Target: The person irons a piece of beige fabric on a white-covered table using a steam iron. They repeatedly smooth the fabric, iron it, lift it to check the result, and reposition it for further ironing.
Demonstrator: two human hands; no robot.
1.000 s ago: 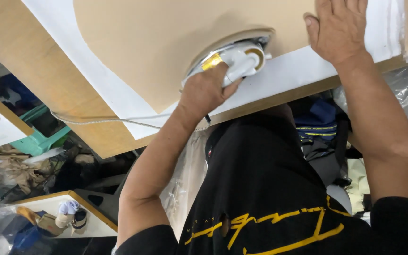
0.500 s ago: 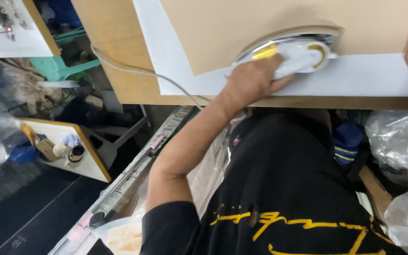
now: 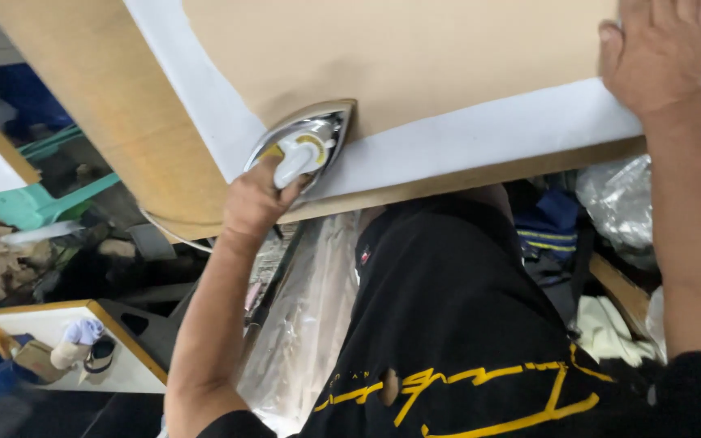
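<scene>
My left hand (image 3: 255, 201) grips the white handle of an electric iron (image 3: 303, 144) with a shiny metal body. The iron rests on the near left edge of a large tan sheet (image 3: 415, 57), which lies over a wider white sheet (image 3: 488, 139) on a wooden table (image 3: 83, 97). My right hand (image 3: 657, 55) lies flat, palm down, on the tan sheet at the upper right, fingers together. I wear a black shirt (image 3: 448, 308) with yellow lettering.
The iron's cord (image 3: 174, 236) hangs off the table edge at left. Below left are a green plastic stool (image 3: 34, 203) and a low white-topped table (image 3: 135, 369) with small items. Clear plastic bags (image 3: 620, 203) and folded clothes sit at right under the table.
My left hand has slid the iron to the left along the tan sheet's near edge. My right hand stays pressed flat on the sheet. The camera has swung about.
</scene>
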